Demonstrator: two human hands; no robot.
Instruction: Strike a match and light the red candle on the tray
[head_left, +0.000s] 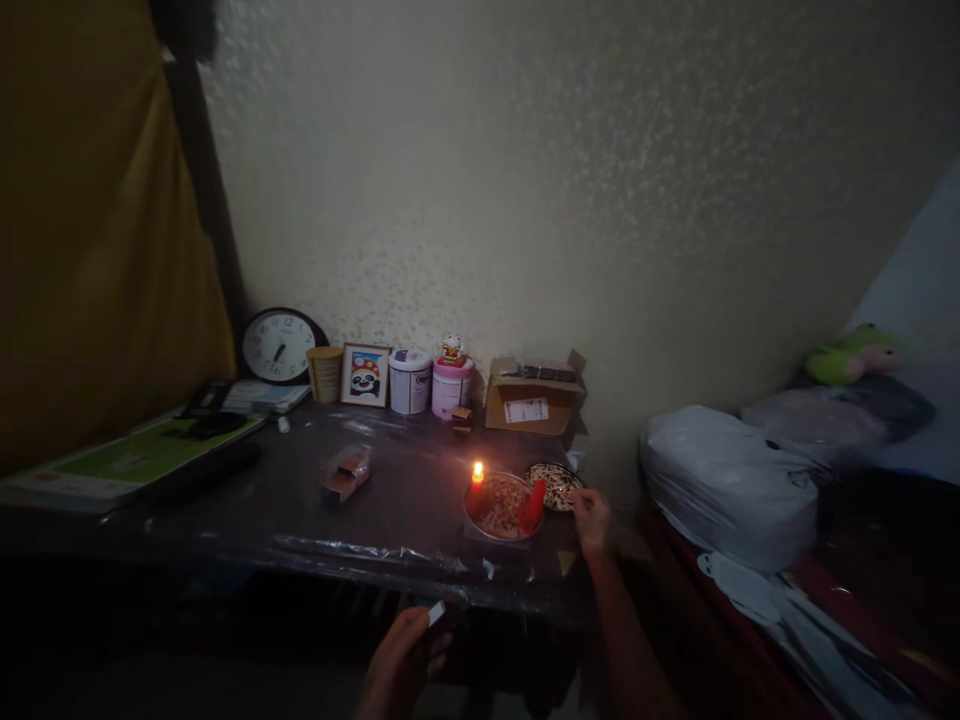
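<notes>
My left hand (pixel 399 652) is low in front of the table edge, its fingers closed round a small matchbox (pixel 436 613) with a pale end. My right hand (pixel 595 522) is at the right rim of a dark plate (pixel 553 486) full of thin sticks that look like matchsticks. Its fingertips are pinched together; what they hold, if anything, is too small to see. Left of that plate is a round dish (pixel 501 508) of brownish bits. A lit red candle (pixel 478 492) stands at its left side, and a second red candle (pixel 533 506), without a flame, leans at its right.
On the dark plastic-covered table (pixel 300 500) lies a clear pack of small brown boxes (pixel 346 472). A clock (pixel 279 345), yellow cup (pixel 325 374), framed panda picture (pixel 365 376), two tubs and an open carton (pixel 534 400) line the wall. White bags (pixel 727 480) are piled right.
</notes>
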